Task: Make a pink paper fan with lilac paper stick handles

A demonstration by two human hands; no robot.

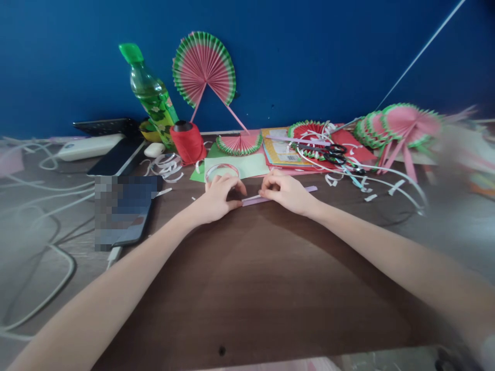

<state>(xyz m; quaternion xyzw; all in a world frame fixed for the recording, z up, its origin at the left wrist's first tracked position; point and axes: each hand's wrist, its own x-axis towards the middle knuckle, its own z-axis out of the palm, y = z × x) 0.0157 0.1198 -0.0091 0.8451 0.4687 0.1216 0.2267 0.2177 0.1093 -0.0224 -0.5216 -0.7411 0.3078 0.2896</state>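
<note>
A narrow purple paper strip (256, 200) lies slantwise on the brown table, with a thin white line along its upper edge. At the strip's left end is my left hand (219, 200), its thumb on the paper and its fingers curled over. My right hand (285, 192) closes in a pinch at the strip's middle and covers part of it; the far end shows past the wrist. Whether the pinch also takes in the white edge is hidden. Just behind my left hand, a roll of tape (222, 168) lies on pale green paper (253, 166).
Behind my hands are a red thread spool (187, 143), a green-capped bottle (150, 95), pleated paper fans (204, 67) and black scissors (334, 153) among white scraps. On the left lie a phone (133, 211) and white cables (64, 252). A blue wall (294, 56) bounds the back.
</note>
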